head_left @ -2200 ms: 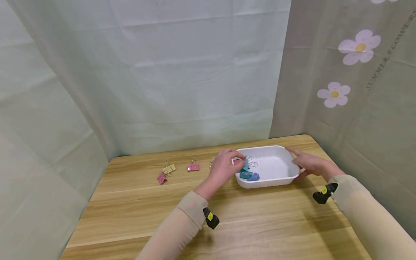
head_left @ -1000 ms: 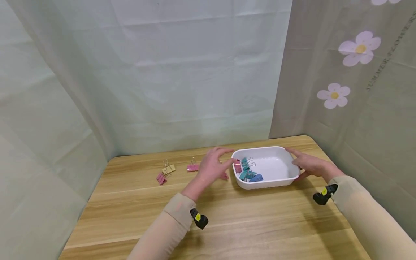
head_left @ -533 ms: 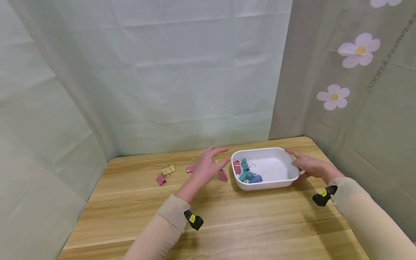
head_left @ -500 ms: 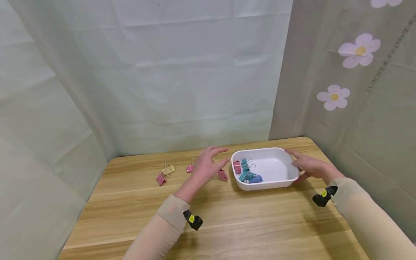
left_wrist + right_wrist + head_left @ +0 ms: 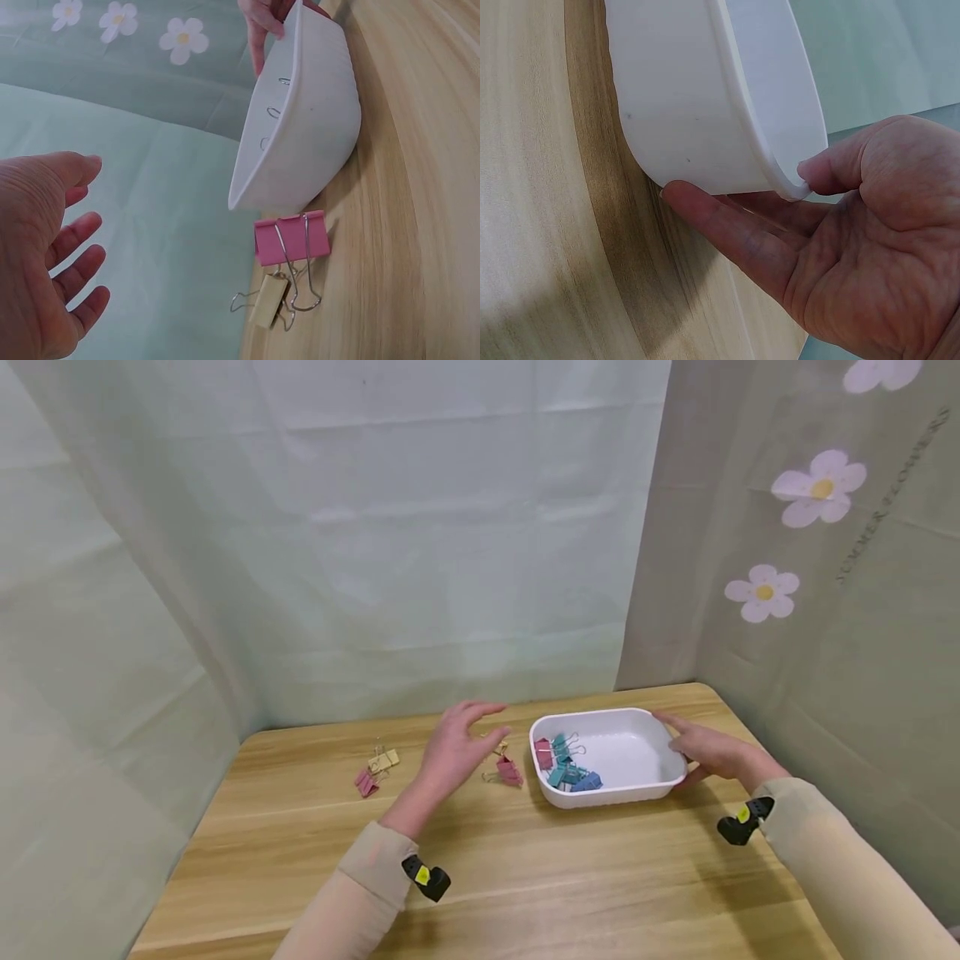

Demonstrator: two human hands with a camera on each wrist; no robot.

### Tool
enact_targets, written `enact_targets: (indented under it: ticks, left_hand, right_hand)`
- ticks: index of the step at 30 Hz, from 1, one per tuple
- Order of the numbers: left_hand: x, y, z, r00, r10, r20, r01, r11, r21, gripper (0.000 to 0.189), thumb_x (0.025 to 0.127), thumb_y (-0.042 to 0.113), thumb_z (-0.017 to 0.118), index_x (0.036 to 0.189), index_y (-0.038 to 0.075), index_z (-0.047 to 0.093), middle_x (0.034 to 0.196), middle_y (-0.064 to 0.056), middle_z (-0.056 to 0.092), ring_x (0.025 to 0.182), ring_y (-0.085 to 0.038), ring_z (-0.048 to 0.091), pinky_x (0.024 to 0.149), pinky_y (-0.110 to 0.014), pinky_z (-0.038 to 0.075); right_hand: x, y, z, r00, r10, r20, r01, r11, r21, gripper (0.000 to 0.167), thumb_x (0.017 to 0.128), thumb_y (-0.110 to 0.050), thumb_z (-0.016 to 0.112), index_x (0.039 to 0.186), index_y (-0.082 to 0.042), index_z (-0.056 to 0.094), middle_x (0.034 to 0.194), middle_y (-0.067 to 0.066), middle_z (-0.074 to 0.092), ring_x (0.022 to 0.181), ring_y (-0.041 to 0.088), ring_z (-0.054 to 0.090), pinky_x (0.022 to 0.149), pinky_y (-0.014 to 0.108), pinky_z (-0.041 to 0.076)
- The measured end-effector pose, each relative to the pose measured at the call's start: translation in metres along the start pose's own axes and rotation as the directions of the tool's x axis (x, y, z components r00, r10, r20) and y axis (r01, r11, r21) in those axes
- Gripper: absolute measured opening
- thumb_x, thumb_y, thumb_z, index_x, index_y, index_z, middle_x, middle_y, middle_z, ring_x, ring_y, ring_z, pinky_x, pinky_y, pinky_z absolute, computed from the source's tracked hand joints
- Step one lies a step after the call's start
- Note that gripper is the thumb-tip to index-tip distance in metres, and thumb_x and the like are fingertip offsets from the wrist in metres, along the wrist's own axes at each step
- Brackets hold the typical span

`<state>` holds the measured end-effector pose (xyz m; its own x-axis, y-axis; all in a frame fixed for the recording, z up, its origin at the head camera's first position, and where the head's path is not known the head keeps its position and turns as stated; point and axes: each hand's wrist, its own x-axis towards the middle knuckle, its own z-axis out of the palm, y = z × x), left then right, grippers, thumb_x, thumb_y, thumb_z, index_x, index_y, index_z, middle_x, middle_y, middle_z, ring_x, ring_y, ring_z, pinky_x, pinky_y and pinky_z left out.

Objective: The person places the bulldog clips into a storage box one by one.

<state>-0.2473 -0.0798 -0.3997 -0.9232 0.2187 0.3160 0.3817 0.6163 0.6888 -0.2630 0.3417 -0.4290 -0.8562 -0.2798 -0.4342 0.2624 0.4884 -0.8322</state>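
My left hand (image 5: 457,747) hovers over the table left of the white box, fingers spread and thumb apart, holding nothing. A pink binder clip (image 5: 508,771) lies just right of it, with a yellow binder clip (image 5: 270,300) close beside that one. At the box's right end my right hand (image 5: 716,750) grips the white plastic box (image 5: 690,97), thumb over the rim and fingers against the outer wall. Red-pink (image 5: 543,753), teal (image 5: 567,774) and blue binder clips (image 5: 587,782) are heaped at the box's left end. The left hand covers part of the table behind it.
Farther left on the wooden table (image 5: 300,860) lie another yellow binder clip (image 5: 384,761) and a pink one (image 5: 366,783), close together. A pale curtain (image 5: 450,527) stands along the table's back edge, and a flowered one (image 5: 825,652) at the right.
The left hand has let go of a teal binder clip in the box and moved left, uncovering the pink clip near the box. The right hand keeps its hold.
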Motion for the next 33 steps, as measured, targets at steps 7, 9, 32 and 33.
enact_targets:
  ticks: [7, 9, 32, 33]
  left_hand:
    - [-0.001, -0.003, -0.005, 1.000, -0.002, -0.004, 0.002, 1.000, -0.006, 0.045, 0.093, 0.048, 0.072, 0.133, 0.027, 0.069, 0.136, 0.003, 0.061, 0.129, -0.024, 0.051, 0.103, -0.056, 0.045]
    - [-0.002, -0.004, -0.008, 1.000, -0.007, -0.008, 0.007, 1.000, -0.007, 0.044, 0.093, 0.047, 0.073, 0.132, 0.028, 0.069, 0.136, 0.003, 0.061, 0.130, -0.024, 0.050, 0.103, -0.056, 0.045]
    - [-0.005, -0.019, -0.040, 1.000, -0.029, -0.002, 0.029, 0.999, -0.020, 0.041, 0.097, 0.043, 0.070, 0.134, 0.028, 0.068, 0.134, 0.004, 0.060, 0.114, -0.019, 0.059, 0.078, -0.039, 0.059]
    - [-0.005, -0.020, -0.041, 1.000, -0.029, -0.005, 0.029, 0.999, -0.015, 0.040, 0.097, 0.043, 0.070, 0.134, 0.028, 0.068, 0.134, 0.004, 0.060, 0.114, -0.018, 0.059, 0.083, -0.040, 0.058]
  right_hand:
    - [0.000, 0.002, 0.000, 1.000, -0.002, -0.004, 0.002, 1.000, 0.003, 0.075, 0.103, -0.001, 0.035, 0.164, -0.015, -0.005, 0.157, 0.035, 0.008, 0.119, 0.048, 0.050, 0.083, 0.056, 0.058]
    - [0.000, 0.001, -0.001, 1.000, -0.006, -0.005, 0.006, 1.000, 0.001, 0.075, 0.103, -0.001, 0.035, 0.164, -0.014, -0.005, 0.158, 0.034, 0.008, 0.119, 0.048, 0.050, 0.083, 0.056, 0.058]
    - [0.001, -0.005, 0.000, 1.000, 0.000, -0.009, 0.000, 1.000, -0.027, 0.071, 0.107, -0.005, 0.035, 0.165, -0.017, -0.004, 0.157, 0.035, 0.010, 0.122, 0.051, 0.047, 0.084, 0.055, 0.059]
    - [0.001, -0.005, 0.000, 1.000, 0.001, -0.008, -0.001, 1.000, -0.027, 0.071, 0.107, -0.005, 0.035, 0.165, -0.017, -0.004, 0.157, 0.035, 0.010, 0.122, 0.051, 0.047, 0.084, 0.055, 0.059]
